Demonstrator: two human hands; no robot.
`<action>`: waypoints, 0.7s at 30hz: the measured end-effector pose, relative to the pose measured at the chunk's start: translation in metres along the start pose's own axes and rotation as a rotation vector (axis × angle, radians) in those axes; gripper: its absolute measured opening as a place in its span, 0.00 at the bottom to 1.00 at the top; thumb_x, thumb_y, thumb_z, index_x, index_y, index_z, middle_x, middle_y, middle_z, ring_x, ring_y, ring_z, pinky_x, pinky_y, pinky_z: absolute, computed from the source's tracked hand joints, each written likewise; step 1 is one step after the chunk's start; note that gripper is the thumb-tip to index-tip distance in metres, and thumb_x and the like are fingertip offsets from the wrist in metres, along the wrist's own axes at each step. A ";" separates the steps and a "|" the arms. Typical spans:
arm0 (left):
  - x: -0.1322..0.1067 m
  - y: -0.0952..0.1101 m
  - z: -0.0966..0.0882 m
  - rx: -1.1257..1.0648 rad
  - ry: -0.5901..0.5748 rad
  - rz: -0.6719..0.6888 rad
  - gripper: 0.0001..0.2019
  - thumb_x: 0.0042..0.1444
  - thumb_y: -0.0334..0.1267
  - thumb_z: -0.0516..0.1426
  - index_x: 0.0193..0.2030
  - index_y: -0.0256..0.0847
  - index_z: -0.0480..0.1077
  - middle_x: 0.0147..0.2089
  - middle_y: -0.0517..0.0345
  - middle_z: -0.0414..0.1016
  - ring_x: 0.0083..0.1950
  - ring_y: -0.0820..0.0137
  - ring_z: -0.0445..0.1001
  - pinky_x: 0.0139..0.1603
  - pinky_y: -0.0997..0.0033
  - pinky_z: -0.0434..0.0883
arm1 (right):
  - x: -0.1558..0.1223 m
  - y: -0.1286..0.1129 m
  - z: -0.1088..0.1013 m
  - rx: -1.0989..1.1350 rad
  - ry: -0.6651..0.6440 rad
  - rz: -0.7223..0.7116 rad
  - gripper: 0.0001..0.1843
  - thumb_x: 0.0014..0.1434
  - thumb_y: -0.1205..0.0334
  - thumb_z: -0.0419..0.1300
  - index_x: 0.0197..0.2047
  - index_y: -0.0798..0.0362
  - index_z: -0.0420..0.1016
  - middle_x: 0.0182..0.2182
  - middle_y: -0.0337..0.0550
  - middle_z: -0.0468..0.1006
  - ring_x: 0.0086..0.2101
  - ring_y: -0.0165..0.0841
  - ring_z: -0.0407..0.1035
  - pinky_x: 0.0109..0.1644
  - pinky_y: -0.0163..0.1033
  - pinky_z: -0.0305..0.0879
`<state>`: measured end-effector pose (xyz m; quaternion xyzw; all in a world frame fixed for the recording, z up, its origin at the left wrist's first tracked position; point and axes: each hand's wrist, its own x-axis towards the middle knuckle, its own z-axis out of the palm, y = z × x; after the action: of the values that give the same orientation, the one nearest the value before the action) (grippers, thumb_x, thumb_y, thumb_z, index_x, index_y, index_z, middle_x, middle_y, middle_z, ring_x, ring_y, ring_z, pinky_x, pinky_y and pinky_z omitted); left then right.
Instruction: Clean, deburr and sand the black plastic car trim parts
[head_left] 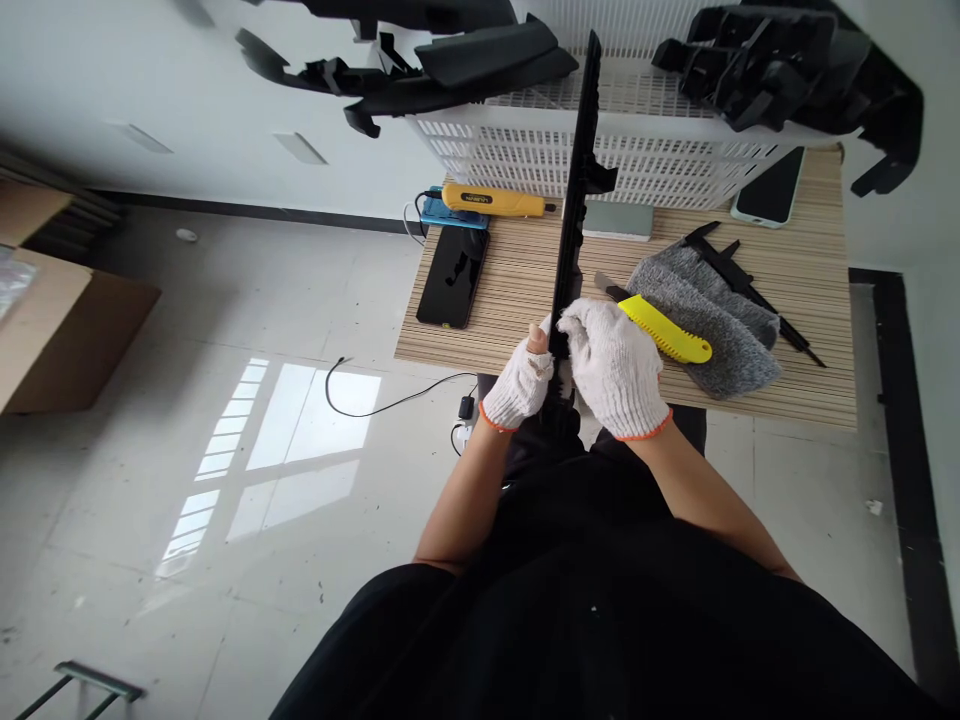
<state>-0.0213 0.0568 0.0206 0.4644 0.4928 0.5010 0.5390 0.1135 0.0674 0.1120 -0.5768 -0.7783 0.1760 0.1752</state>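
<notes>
A long black plastic trim strip (pixel 576 210) stands nearly on end in front of me, with clips and tabs along its edge. My left hand (pixel 517 385), in a white knit glove with the thumb tip bare, is closed around its lower part from the left. On the other side my right hand (pixel 616 370), also gloved, has its fingers curled and pressed against the strip near the table edge. Its fingertips are partly hidden. Just beyond the right hand, a yellow utility knife (pixel 667 330) with its blade out lies on a grey cloth (pixel 739 365).
Black calipers (pixel 731 272) lie at the cloth's right. A white basket (pixel 495 150) holding black plastic parts (pixel 472 65) overhangs the back of the wooden table (pixel 517 265). A yellow power tool (pixel 495 200), a dark phone (pixel 454 278) and another phone (pixel 769 190) rest there.
</notes>
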 end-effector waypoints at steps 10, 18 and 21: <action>-0.008 0.035 -0.002 -0.391 -0.233 -0.292 0.29 0.53 0.64 0.64 0.48 0.39 0.73 0.26 0.64 0.64 0.20 0.77 0.62 0.18 0.75 0.63 | -0.010 0.065 -0.026 -0.223 0.190 0.329 0.23 0.64 0.41 0.62 0.52 0.50 0.82 0.50 0.60 0.77 0.44 0.52 0.74 0.43 0.55 0.70; -0.005 0.031 -0.007 -0.285 -0.216 -0.245 0.29 0.55 0.61 0.62 0.52 0.37 0.76 0.28 0.57 0.73 0.23 0.72 0.68 0.20 0.73 0.68 | -0.015 0.093 -0.036 -0.277 0.038 0.231 0.24 0.64 0.44 0.63 0.58 0.47 0.80 0.47 0.55 0.81 0.47 0.53 0.74 0.47 0.56 0.69; -0.007 0.034 -0.006 -0.270 -0.245 -0.246 0.34 0.58 0.63 0.60 0.60 0.36 0.73 0.31 0.56 0.76 0.23 0.73 0.70 0.21 0.75 0.69 | -0.021 0.097 -0.044 -0.144 0.150 0.213 0.25 0.67 0.45 0.58 0.61 0.48 0.78 0.51 0.56 0.81 0.49 0.51 0.75 0.50 0.54 0.70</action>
<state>-0.0301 0.0526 0.0545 0.3818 0.4052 0.4324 0.7092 0.2212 0.0771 0.1030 -0.6787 -0.7080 0.0934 0.1714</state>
